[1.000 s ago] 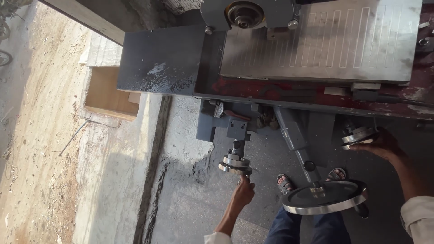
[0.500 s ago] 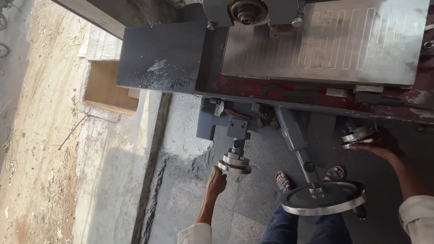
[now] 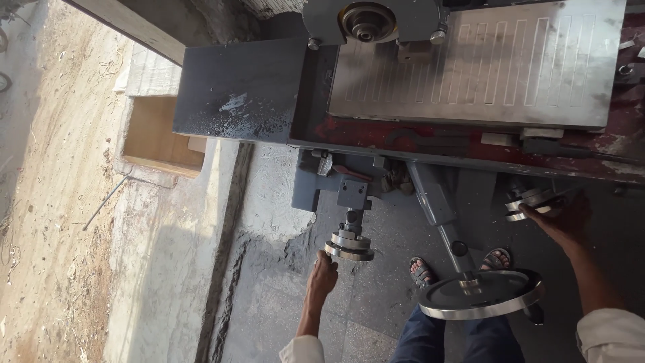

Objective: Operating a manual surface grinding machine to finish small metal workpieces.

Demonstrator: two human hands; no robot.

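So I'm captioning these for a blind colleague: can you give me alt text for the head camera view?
Seen from above, a person stands at a grinding machine, left hand on a small handwheel and right hand on another small handwheel. A large handwheel sits above their sandalled feet; a slotted steel table fills the top.

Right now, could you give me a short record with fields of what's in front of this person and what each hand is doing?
Machine: surface grinder with a ribbed steel table
Grinding wheel housing: at the top, above the table
Left hand: touching the small handwheel
Right hand: on the right small handwheel
Large handwheel: untouched, between the arms
Feet: in sandals on the concrete floor
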